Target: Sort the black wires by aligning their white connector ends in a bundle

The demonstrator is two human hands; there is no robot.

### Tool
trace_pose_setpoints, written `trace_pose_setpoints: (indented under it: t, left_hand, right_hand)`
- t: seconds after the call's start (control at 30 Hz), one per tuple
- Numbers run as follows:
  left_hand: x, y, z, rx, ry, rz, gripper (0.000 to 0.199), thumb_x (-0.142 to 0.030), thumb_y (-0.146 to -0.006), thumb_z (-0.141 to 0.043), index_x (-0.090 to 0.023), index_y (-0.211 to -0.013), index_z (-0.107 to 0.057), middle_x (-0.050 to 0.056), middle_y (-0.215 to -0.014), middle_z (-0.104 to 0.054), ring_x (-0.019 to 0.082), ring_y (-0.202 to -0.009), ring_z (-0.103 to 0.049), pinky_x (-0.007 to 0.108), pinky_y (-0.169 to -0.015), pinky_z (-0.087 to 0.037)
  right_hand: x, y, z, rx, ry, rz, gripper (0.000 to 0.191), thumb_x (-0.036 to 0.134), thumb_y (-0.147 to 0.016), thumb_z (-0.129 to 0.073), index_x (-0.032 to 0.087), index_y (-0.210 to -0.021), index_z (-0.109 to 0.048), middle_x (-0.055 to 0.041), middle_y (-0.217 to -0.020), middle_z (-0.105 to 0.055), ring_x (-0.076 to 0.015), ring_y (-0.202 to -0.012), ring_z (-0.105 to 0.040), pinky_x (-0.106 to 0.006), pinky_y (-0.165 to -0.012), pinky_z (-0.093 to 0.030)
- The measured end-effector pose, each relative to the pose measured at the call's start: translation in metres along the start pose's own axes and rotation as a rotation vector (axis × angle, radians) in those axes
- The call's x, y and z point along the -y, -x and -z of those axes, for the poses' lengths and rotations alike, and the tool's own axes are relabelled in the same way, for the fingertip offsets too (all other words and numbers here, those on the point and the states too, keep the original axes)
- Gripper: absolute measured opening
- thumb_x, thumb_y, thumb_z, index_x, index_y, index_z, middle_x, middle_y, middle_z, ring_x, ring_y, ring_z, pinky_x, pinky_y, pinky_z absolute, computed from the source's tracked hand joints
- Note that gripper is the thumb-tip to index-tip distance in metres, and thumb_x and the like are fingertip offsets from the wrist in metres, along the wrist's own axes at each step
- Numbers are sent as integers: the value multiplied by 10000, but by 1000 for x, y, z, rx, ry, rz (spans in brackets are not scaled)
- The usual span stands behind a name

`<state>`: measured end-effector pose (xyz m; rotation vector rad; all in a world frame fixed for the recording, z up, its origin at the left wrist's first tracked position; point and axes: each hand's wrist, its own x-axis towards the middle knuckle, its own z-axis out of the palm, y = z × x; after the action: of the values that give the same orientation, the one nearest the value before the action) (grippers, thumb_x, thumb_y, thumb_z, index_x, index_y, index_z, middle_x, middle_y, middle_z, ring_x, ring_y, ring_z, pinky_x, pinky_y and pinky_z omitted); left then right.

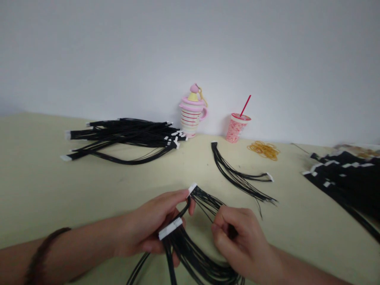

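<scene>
Black wires with white connectors fill the space between my hands. My left hand (157, 221) is closed on this wire harness, its thumb and fingers around the small upper connector (192, 189), while a wider white connector (170, 229) lies across its fingers. From the wider connector, a thick bundle of black wires (198, 253) curves down to the lower right. My right hand (240, 239) pinches thin black wires running from the upper connector; its fingertips press together.
A pile of black harnesses (127, 132) lies back left. Behind stand a pink-striped mug (190, 116) and a cup with a red straw (236, 128). Right of them are rubber bands (263, 150); a single harness (234, 176) lies mid-table, more harnesses (353, 186) at far right.
</scene>
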<state>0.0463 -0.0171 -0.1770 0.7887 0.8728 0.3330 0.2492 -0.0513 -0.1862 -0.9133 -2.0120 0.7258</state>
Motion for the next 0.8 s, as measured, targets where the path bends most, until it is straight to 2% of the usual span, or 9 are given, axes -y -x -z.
trace_pose_setpoints:
  t: [0.13, 0.27, 0.43, 0.67, 0.8]
  left_hand:
    - [0, 0, 1, -10, -9, -4, 424, -597, -861, -326, -204, -874, -485, -11, -484, -536, 132, -337, -526, 141, -250, -79]
    - [3, -2, 4, -13, 34, 0, 451, -626, -827, -390, -193, -882, -507, -14, -516, -545, 163, -405, -589, 135, -266, -104]
    - [4, -3, 2, 1, 30, -9, 442, -607, -817, -429, -183, -897, -528, -13, -504, -544, 165, -379, -572, 140, -246, -107]
    - [1, 0, -3, -42, -7, 14, 451, -617, -796, -468, -178, -872, -539, -14, -546, -556, 160, -394, -580, 132, -257, -148]
    - [0, 1, -3, -32, -42, -3, 446, -621, -802, -449, -184, -865, -518, -20, -519, -530, 157, -408, -577, 125, -275, -185]
  right_hand:
    - [-1, 0, -1, 13, 11, -9, 127, 91, -697, -435, 162, -596, -405, 49, -500, -384, -65, -440, -343, -177, -431, -246]
    - [-2, 0, -2, 12, 5, -8, 133, 94, -693, -440, 167, -591, -395, 50, -498, -379, -69, -437, -340, -181, -428, -242]
    - [-1, -1, -3, 33, 17, -2, 141, 76, -732, -459, 160, -625, -422, 51, -523, -383, -68, -456, -349, -181, -447, -250]
    - [4, -8, -3, 117, 66, -17, 139, 108, -848, -415, 141, -818, -547, 34, -582, -410, -93, -497, -363, -210, -484, -264]
    - [4, -9, -4, 73, 70, 30, 149, 92, -801, -417, 156, -668, -442, 37, -569, -386, -87, -498, -354, -209, -485, -250]
